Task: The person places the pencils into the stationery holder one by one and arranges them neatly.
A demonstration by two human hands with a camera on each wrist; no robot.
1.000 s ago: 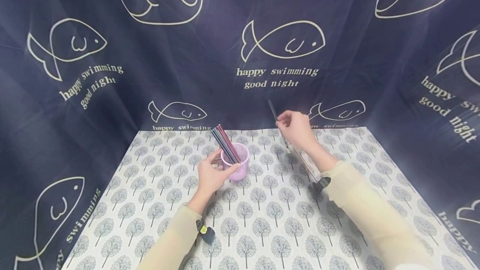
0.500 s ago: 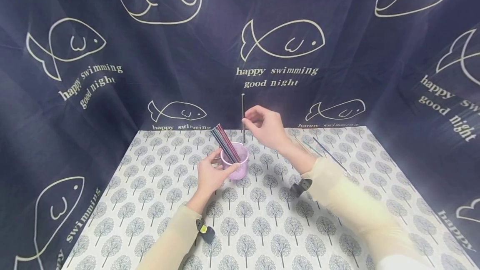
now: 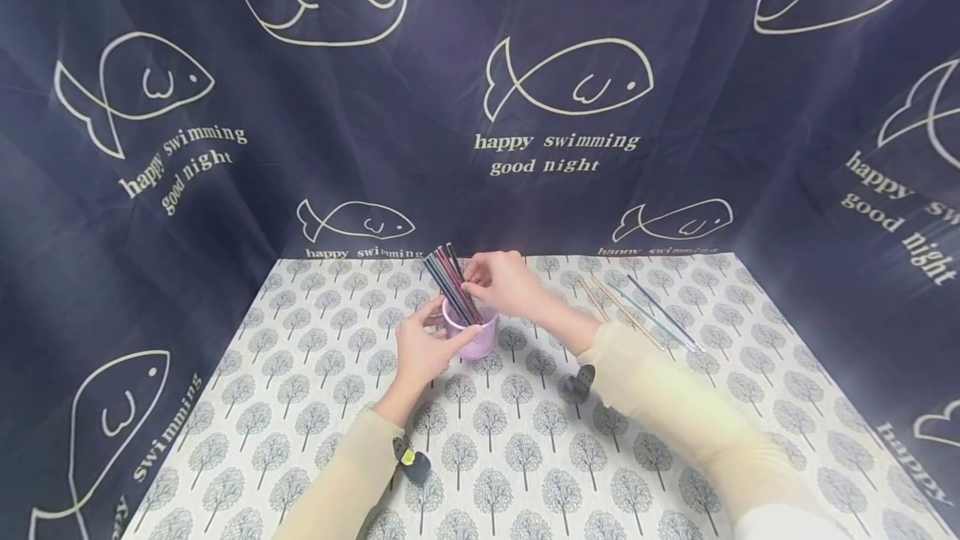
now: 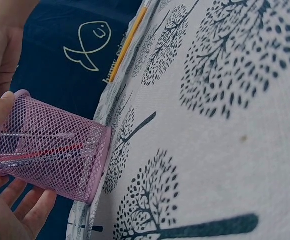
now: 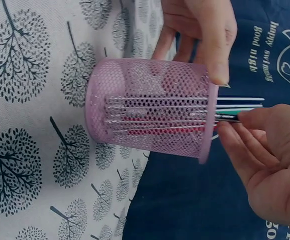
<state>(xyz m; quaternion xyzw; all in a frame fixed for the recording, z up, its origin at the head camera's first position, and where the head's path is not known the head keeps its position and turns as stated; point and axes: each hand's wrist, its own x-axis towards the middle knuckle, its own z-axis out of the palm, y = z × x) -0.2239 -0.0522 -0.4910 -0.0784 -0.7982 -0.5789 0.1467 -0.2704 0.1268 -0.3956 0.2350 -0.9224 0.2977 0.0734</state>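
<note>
A pink mesh pen holder (image 3: 477,344) stands upright on the patterned cloth. My left hand (image 3: 426,350) holds it near the rim from the left side, thumb in front and fingers around the back. Several dark and red pencils (image 3: 450,286) lean left inside the holder, seen through the mesh in both wrist views. Above the rim, my right hand (image 3: 506,283) pinches a black pencil (image 3: 454,259) between thumb and fingers. In the right wrist view the lower part of this black pencil (image 5: 227,117) goes in at the opening of the holder.
Several loose pencils (image 3: 637,311) in brown, yellow, green and blue lie slanted on the cloth to the right, near the right forearm. A navy curtain (image 3: 555,215) with fish drawings rises behind the table's back edge.
My right hand has carried the black pencil leftward from above the loose pencils, then down into the pen holder. My left hand has stayed on the holder.
</note>
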